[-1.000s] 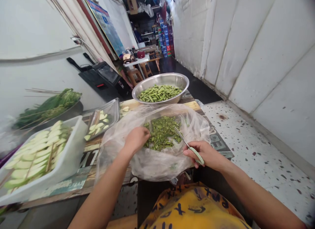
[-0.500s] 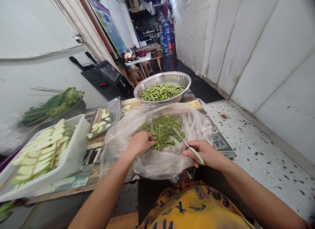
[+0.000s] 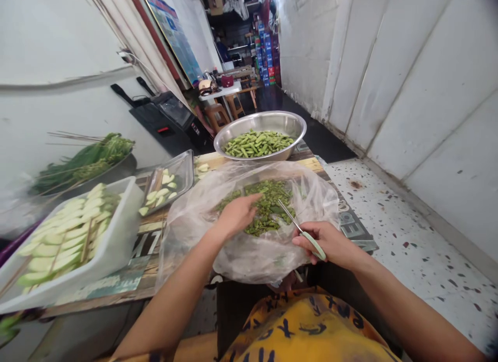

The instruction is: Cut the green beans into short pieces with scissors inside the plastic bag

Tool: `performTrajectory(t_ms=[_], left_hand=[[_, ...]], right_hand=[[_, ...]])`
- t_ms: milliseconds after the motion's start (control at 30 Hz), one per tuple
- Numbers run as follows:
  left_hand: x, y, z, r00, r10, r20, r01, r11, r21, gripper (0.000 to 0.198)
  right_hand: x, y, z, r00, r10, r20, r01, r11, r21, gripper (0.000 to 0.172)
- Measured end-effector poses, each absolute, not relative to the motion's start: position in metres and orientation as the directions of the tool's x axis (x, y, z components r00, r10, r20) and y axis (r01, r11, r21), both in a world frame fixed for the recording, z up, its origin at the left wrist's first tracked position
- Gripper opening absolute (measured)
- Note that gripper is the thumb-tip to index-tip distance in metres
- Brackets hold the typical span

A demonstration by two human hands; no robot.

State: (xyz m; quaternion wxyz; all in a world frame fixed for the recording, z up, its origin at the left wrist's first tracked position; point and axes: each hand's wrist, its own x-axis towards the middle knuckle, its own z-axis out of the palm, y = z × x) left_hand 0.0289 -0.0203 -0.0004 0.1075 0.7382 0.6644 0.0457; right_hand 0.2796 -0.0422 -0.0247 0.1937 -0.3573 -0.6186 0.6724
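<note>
My left hand [image 3: 237, 214] reaches into a clear plastic bag [image 3: 241, 253] and lies flat on a pile of chopped green bean trimmings [image 3: 268, 209], fingers stretched out. My right hand [image 3: 330, 242] grips green-handled scissors [image 3: 301, 230] at the bag's right rim, blades pointing up-left over the pile. A steel bowl [image 3: 268, 121] of cut green beans [image 3: 257, 143] stands just beyond the bag.
A white tray [image 3: 116, 248] of sliced pale green vegetable on skewers sits at left, a small metal tray [image 3: 182, 167] with slices behind it, and a dish of leafy greens [image 3: 83, 162] further left. The wooden table edge [image 3: 116, 294] is near me; speckled floor [image 3: 408, 237] lies right.
My left hand has moved from the pile's left edge to the right, onto the middle of the trimmings, with its fingers spread. The right hand with the scissors has hardly moved.
</note>
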Motion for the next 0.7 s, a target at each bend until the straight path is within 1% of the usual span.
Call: performTrajectory(t_ms=[67, 100, 133, 200, 233, 267, 367, 467, 533, 567, 600, 667, 700], left_hand=[[0.028, -0.019, 0.003, 0.127, 0.985, -0.116, 0.981, -0.108, 0.158, 0.044], [0.024, -0.019, 0.007, 0.088, 0.991, -0.096, 0.987, -0.074, 0.143, 0.043], [0.020, -0.019, 0.013, 0.027, 0.999, -0.045, 0.990, -0.020, 0.140, 0.041], [0.008, -0.022, 0.025, -0.092, 0.994, 0.055, 0.983, 0.082, 0.164, 0.039], [0.004, -0.024, 0.030, -0.115, 0.992, 0.059, 0.979, 0.103, 0.176, 0.037], [0.001, -0.026, 0.033, -0.104, 0.994, 0.022, 0.978, 0.098, 0.183, 0.035], [0.000, -0.030, 0.028, 0.010, 0.991, -0.132, 0.983, 0.015, 0.185, 0.024], [0.005, -0.027, 0.011, 0.016, 0.986, -0.164, 0.988, 0.009, 0.153, 0.019], [0.007, -0.024, 0.002, -0.004, 0.988, -0.155, 0.985, 0.031, 0.172, 0.017], [0.007, -0.024, 0.000, -0.015, 0.989, -0.148, 0.977, 0.046, 0.208, 0.018], [0.007, -0.023, 0.000, -0.024, 0.990, -0.141, 0.961, 0.062, 0.270, 0.019], [0.009, -0.025, 0.002, -0.039, 0.989, -0.144, 0.879, 0.102, 0.466, 0.023], [0.011, -0.027, 0.005, -0.048, 0.985, -0.164, 0.808, 0.135, 0.574, 0.026]], right_hand=[[0.280, -0.043, -0.025, -0.677, 0.699, -0.229, 0.171, -0.154, -0.973, 0.037], [0.281, -0.043, -0.025, -0.676, 0.700, -0.228, 0.174, -0.149, -0.973, 0.037], [0.281, -0.044, -0.024, -0.673, 0.703, -0.231, 0.180, -0.147, -0.973, 0.037], [0.281, -0.045, -0.024, -0.665, 0.707, -0.241, 0.191, -0.150, -0.970, 0.039], [0.281, -0.045, -0.024, -0.666, 0.705, -0.243, 0.192, -0.153, -0.969, 0.039], [0.280, -0.045, -0.024, -0.668, 0.703, -0.243, 0.189, -0.156, -0.970, 0.039], [0.275, -0.045, -0.022, -0.676, 0.694, -0.249, 0.185, -0.168, -0.968, 0.040], [0.272, -0.045, -0.020, -0.677, 0.689, -0.259, 0.194, -0.172, -0.966, 0.039], [0.271, -0.046, -0.018, -0.681, 0.687, -0.255, 0.199, -0.162, -0.967, 0.037], [0.271, -0.046, -0.017, -0.684, 0.683, -0.255, 0.203, -0.158, -0.966, 0.035], [0.271, -0.046, -0.017, -0.688, 0.679, -0.257, 0.207, -0.155, -0.966, 0.034], [0.272, -0.045, -0.018, -0.696, 0.666, -0.268, 0.223, -0.155, -0.962, 0.032], [0.272, -0.045, -0.020, -0.701, 0.657, -0.277, 0.232, -0.157, -0.960, 0.033]])
